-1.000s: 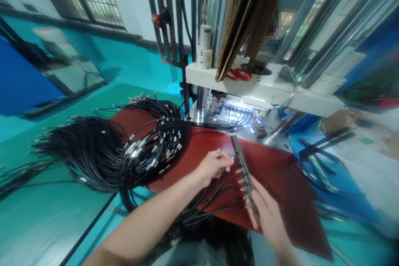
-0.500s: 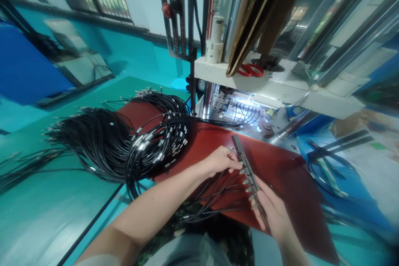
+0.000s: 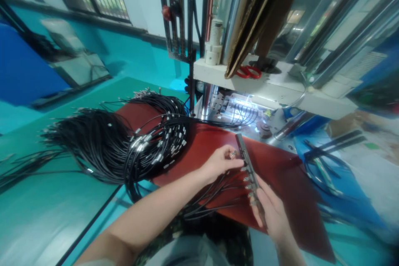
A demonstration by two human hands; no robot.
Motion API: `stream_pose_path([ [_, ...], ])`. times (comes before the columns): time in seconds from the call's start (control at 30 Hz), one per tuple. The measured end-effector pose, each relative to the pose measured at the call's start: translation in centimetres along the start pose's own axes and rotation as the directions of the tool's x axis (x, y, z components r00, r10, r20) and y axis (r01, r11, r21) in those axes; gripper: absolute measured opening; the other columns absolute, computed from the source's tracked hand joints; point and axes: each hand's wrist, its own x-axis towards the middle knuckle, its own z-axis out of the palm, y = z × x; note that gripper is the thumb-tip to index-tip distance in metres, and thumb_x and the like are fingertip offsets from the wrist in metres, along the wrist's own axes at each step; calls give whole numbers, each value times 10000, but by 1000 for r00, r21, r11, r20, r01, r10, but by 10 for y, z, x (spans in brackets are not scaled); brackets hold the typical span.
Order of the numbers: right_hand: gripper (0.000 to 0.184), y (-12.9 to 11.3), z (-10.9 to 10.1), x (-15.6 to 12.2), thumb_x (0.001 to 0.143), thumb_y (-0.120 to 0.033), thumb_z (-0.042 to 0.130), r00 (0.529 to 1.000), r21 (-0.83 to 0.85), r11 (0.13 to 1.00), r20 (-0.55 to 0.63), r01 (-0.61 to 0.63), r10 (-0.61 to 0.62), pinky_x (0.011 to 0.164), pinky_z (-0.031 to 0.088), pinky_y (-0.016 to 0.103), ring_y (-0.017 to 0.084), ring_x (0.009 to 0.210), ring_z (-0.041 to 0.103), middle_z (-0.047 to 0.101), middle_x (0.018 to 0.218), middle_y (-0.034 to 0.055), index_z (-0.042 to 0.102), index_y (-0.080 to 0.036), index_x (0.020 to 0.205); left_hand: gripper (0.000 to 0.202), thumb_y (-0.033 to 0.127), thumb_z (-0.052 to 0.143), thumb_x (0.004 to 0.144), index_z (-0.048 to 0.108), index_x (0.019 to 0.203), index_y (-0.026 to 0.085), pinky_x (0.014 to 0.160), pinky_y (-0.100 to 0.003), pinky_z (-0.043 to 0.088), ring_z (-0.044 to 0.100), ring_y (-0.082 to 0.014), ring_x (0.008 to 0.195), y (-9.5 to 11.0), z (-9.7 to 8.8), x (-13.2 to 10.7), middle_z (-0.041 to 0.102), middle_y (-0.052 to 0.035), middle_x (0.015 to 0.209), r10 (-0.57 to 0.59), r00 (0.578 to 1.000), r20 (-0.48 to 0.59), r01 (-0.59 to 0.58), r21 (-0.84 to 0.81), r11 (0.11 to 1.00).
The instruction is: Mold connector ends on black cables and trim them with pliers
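My right hand is closed around the lower end of a narrow dark metal bar, which is held at a slant above a red-brown sheet. Several small metal cable ends sit in a row along the bar's left edge, and their black cables trail down and left towards my lap. Beside the bar's upper half, my left hand has its fingers curled around a small shiny metal cable end. Its thumb reaches the bar's edge. Whether that cable end touches the bar I cannot tell.
A large bundle of black cables with metal ends lies on the left, over the red-brown sheet and green table. Behind stands a press with a lit metal bed. Red-handled scissors rest on it. Tools lie at right.
The view has shifted slightly. My left hand's fingers have drawn back a little from the bar with the cable end, while its thumb stays at the edge. My right hand keeps its hold.
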Motion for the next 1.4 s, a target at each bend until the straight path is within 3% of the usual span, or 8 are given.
stream_pose_path([
  [0.23,609,-1,0,-2,704,-524,585,998,48,997,-28,-55,56,287,295,162,55,345,369,531,549,-13,518,-210,1221,305,356,675,626,455,596,148,410,-184,238,368,-33,403,-5,-4,-7,459,48,507,-67,994,-84,43,-254,966],
  [0.67,583,2,-2,-1,750,-531,521,992,-94,995,114,-40,51,300,280,151,42,321,318,464,468,-49,484,-236,1252,157,222,626,580,520,509,130,359,-199,233,364,-49,340,4,-20,11,482,25,435,-215,977,-7,210,246,946],
  [0.9,596,-1,4,2,792,-533,446,991,-107,994,129,-16,30,301,270,157,49,309,291,373,420,-83,408,-217,1296,127,219,538,688,541,594,133,429,-211,340,416,-67,408,0,-13,30,525,9,521,-132,991,-14,114,603,790],
  [1.1,616,-5,1,14,779,-461,467,979,-285,958,183,-35,90,303,283,191,69,299,343,478,506,-64,319,-210,1322,104,228,571,673,587,612,145,803,-386,390,552,-247,844,23,-4,48,610,-85,730,69,995,68,-92,890,448],
  [1.17,551,-5,-2,18,815,-436,396,983,-496,867,177,44,52,341,340,221,112,343,447,545,553,-27,323,-227,1319,156,247,497,752,611,769,142,874,-430,336,495,-280,988,38,-5,56,605,-123,899,180,980,89,-144,936,322],
  [1.27,479,-2,-5,24,844,-345,326,968,-849,464,223,252,-117,497,436,312,232,544,612,639,633,55,387,-191,1294,273,334,457,810,580,948,134,872,-434,322,435,-297,1065,52,-11,71,554,-149,1049,383,918,105,-113,994,-1],
  [1.33,489,2,-4,28,846,-306,312,947,-928,203,286,312,-148,549,444,351,279,603,636,668,666,81,376,-167,1311,365,437,499,782,575,949,121,833,-434,338,458,-309,1031,49,-16,82,558,-156,1035,421,902,89,-19,986,-168],
  [1.4,510,5,-3,31,842,-298,328,946,-946,73,310,317,-93,537,442,351,292,590,641,681,679,86,351,-162,1333,407,485,531,751,583,905,112,807,-442,342,515,-305,948,38,-22,93,592,-150,955,374,926,53,29,977,-210],
])
